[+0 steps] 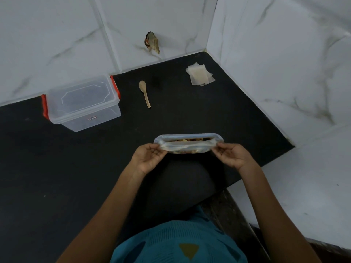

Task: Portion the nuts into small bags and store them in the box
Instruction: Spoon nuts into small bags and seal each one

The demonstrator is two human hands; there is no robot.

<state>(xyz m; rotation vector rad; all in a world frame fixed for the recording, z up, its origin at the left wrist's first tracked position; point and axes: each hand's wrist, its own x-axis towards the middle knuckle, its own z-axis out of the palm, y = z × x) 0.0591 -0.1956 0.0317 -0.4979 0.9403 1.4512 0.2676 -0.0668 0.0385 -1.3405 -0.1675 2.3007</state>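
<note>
A large clear zip bag of mixed nuts (188, 144) stands on the black counter (76, 168) in front of me, its mouth parted along the top. My left hand (149, 158) pinches the bag's left top corner and my right hand (230, 155) pinches its right top corner. A clear plastic box (83, 104) with red side clips and its lid on sits at the back left. A small wooden spoon (144, 93) lies in the middle back. A stack of small clear bags (200, 74) lies at the back right.
White marble-tiled walls (284, 63) close the counter at the back and right. A torn hole with debris (152, 42) marks the back wall. A white ledge (303, 186) runs along the right of the counter edge.
</note>
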